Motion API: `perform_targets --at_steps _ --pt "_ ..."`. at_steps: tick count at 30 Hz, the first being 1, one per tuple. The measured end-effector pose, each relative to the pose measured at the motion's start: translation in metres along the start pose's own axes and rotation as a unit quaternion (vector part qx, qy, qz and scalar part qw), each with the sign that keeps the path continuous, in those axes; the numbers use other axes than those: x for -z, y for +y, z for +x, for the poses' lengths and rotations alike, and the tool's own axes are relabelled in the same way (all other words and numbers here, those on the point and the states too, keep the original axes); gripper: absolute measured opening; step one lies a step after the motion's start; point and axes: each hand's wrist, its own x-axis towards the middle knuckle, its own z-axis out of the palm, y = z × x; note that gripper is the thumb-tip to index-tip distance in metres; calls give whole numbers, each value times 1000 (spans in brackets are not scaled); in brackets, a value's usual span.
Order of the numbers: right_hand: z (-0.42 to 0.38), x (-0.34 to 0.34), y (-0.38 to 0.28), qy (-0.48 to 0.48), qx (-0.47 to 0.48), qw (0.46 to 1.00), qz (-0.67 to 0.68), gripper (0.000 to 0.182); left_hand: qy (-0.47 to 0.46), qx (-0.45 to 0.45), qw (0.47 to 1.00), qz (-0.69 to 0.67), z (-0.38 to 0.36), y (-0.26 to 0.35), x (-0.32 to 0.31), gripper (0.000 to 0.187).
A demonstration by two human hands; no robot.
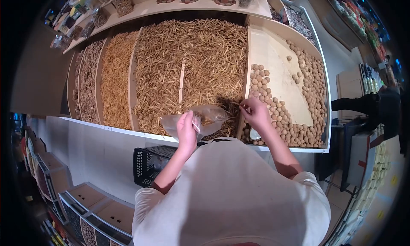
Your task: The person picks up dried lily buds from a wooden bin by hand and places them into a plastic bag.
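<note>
My left hand (187,128) is closed around the gathered edge of a clear plastic bag (171,124). Some brown dried strips show through the bag's far side. The bag is over the front of a bin of dried strips (213,62), which look long, thin and yellow-brown. My right hand (256,112) is by the wooden divider on the bin's right, thumb and fingers pinched on what looks like one thin dried strip (236,103). Below that hand, a white rounded object (255,134) lies among round brown nuts (279,113), partly covered by my forearm.
Left of the strips are bins of orange-yellow shreds (117,75) and paler brown pieces (89,81). A wooden shelf (149,9) with packed bags and jars runs behind. A dark shopping basket (147,162) stands below the counter's front edge. A person in dark clothes (363,103) is at the right.
</note>
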Motion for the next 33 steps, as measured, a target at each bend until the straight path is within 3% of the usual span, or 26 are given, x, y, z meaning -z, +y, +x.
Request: perform_targets --at_steps 2,4,8,10,13,16,18,21,30,33 --pt "-5 -13 -7 5 35 999 29 10 -7 -1 1000 7 0 -3 -1 31" --pt "-5 -30 -11 -40 138 988 -63 11 -12 -4 1000 14 0 -4 0 31" --pt "4 -70 -25 -103 134 984 -64 12 -29 -19 999 18 -2 -4 4 27" --pt "7 -76 -34 -79 265 961 33 12 -29 -23 999 16 -1 -4 9 23" --pt "10 -59 -36 -106 207 972 21 16 -56 -41 998 0 0 -5 16 21" --pt "18 -32 -25 -91 127 988 5 16 -19 -21 1000 -7 -4 -3 14 20" --pt "19 -26 5 5 82 996 42 15 5 -25 1000 5 -6 0 7 30" --pt "15 -21 31 30 45 999 2 23 -20 -17 1000 3 -6 -2 4 29" --pt "47 -75 34 -30 104 994 -30 16 -69 -22 997 -6 -3 -8 14 21" --pt "64 -95 26 -53 88 993 -50 14 -36 -17 999 -10 -6 -4 18 18"
